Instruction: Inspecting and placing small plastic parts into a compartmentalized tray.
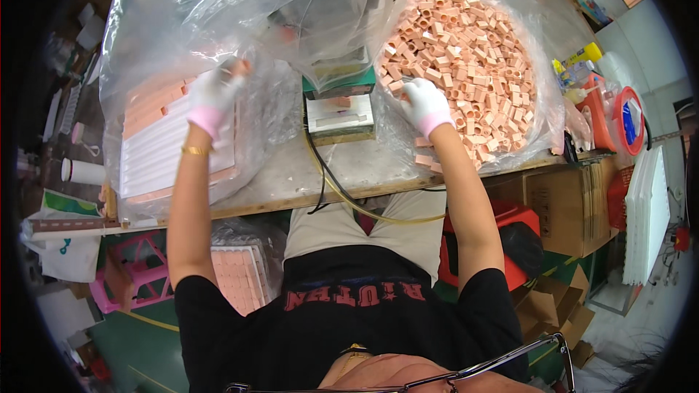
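Note:
My left hand [216,94], in a white glove with a pink cuff, hangs over a white ridged tray [156,153] partly lined with rows of peach pieces [149,113]. Motion smears its fingers, so their grip cannot be told. My right hand [426,104], gloved the same way, is at the left edge of a heap of small peach block-shaped pieces with round openings [473,65]. Its fingers are curled together against the pieces; what lies between them is hidden. Between my hands stands a small fixture [338,113] with a pale metal top and a green part behind it.
Clear plastic sheeting [182,14] covers the far left and surrounds the tray. Cables [320,167] hang from the fixture over the wooden table edge [291,202]. Red containers [628,120] and a yellow-capped bottle [582,57] stand at right. Filled trays [240,276] are stacked below, left of my legs.

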### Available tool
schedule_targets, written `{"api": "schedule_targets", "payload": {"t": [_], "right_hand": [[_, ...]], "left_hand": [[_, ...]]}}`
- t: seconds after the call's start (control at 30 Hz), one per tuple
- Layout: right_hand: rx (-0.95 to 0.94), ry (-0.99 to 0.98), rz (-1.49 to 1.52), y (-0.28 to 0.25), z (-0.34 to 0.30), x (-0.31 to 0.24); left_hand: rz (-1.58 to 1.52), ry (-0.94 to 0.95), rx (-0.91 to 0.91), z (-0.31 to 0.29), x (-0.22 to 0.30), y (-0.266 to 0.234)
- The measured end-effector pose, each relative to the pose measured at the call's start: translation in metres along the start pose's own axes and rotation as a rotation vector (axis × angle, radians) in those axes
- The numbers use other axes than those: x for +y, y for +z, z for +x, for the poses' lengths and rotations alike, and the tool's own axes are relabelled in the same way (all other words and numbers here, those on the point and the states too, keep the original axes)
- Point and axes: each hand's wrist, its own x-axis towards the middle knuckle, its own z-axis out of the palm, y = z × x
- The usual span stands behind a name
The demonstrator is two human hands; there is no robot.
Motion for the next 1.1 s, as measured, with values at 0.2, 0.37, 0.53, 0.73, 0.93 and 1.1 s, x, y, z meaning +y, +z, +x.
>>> {"api": "schedule_targets", "payload": {"t": [0.2,0.37,0.53,0.73,0.93,1.1], "right_hand": [[-0.153,0.288,1.68,-0.016,-0.015,-0.09],[0.142,0.037,1.157,-0.014,-0.012,-0.122],[0.369,-0.123,0.992,-0.007,-0.025,-0.112],[-0.195,0.102,1.235,-0.017,-0.023,-0.109],[0.091,-0.104,0.841,-0.019,-0.013,-0.119],[0.233,-0.023,0.433,-0.007,0.017,-0.089]], "left_hand": [[-0.552,-0.288,-0.292,-0.07,0.084,0.054],[-0.669,-0.352,-0.349,-0.072,0.071,0.076],[-0.675,-0.319,-0.395,-0.071,0.095,0.082],[-0.724,-0.356,-0.458,-0.079,0.082,0.072],[-0.775,-0.257,-0.523,-0.067,0.083,0.063],[0.217,0.06,0.017,-0.011,-0.066,-0.028]]}}
